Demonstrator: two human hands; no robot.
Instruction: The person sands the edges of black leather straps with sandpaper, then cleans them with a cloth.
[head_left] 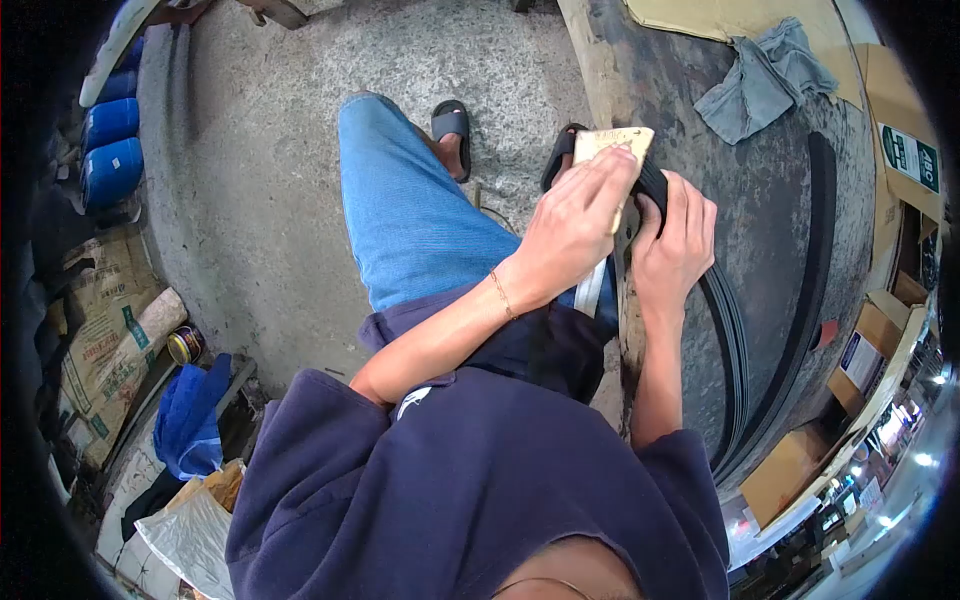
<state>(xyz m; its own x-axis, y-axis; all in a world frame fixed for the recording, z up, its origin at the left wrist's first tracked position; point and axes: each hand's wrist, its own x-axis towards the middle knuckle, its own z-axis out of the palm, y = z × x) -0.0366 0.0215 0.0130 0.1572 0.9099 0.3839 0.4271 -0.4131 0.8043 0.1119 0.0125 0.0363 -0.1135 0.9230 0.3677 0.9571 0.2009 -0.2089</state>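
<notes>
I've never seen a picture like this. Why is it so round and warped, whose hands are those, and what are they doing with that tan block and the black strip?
The camera sits on a person's head and looks down, so its wide lens bends everything. You see their dark blue shirt, jeans and sandalled feet from above. The left hand presses a tan block onto a black rubber strip. The right hand grips that strip at the edge of a dark, worn worktable. A grey rag and cardboard lie further along the table. Blue barrels stand on the concrete floor to the left.
</notes>
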